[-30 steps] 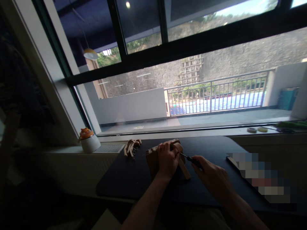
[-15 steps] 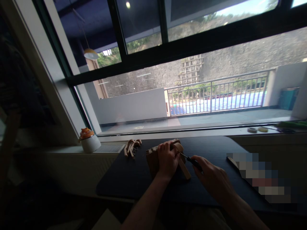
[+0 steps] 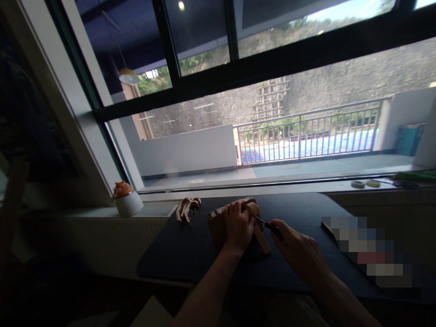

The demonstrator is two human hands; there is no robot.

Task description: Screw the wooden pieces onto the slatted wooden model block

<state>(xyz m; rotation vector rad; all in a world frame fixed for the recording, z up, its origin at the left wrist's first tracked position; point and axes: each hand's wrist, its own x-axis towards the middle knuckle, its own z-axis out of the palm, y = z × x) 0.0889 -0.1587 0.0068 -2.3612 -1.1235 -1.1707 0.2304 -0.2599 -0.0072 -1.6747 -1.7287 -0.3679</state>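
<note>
A wooden assembly of flat plywood parts stands on the dark table. My left hand is closed over its top and holds it steady. My right hand grips a small screwdriver with a dark handle. The thin shaft points left at the wooden piece, just beside my left fingers. A wooden slat of the assembly slopes down between my two hands.
Loose curved wooden parts lie at the table's far left. A white jar with an orange lid sits on the sill. Tape rolls and a green item lie on the sill at right. A blurred-out object covers the table's right side.
My right hand has crept slightly left and up with the screwdriver. The left hand and the wooden assembly have stayed put.
</note>
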